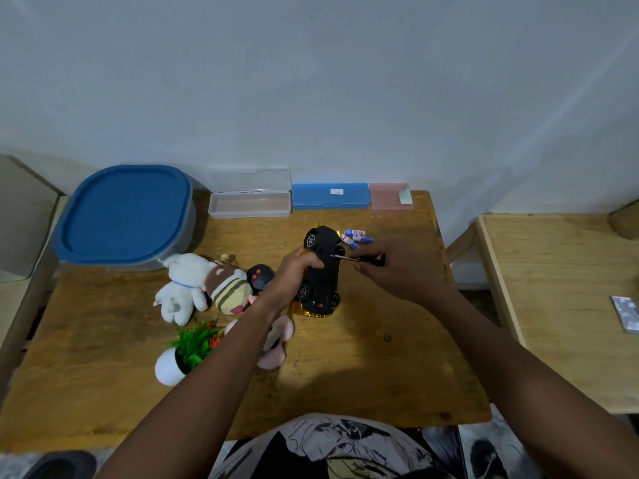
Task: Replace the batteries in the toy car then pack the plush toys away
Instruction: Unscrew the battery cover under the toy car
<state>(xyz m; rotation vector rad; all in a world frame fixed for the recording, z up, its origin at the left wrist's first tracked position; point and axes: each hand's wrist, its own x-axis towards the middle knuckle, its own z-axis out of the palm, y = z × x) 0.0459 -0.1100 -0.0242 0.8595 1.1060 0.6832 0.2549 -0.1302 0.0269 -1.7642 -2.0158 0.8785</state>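
The left hand [298,267] grips the upturned toy car [322,271] above the tabletop [380,357]; the right hand [397,267] pinches a screwdriver [356,259] against it. Batteries [356,236] lie just behind, plush toys [204,286] left, an open clear case [249,203] empty.

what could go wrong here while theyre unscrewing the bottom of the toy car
1. The screwdriver meets the upturned toy car at a slant, so its tip could slip out of the screw and skid toward the left hand, whose grip steadies the car.
2. The loose batteries lie right behind the car; a nudge from the right hand could roll them along the table.
3. A freed screw could easily get lost among the plush toys.
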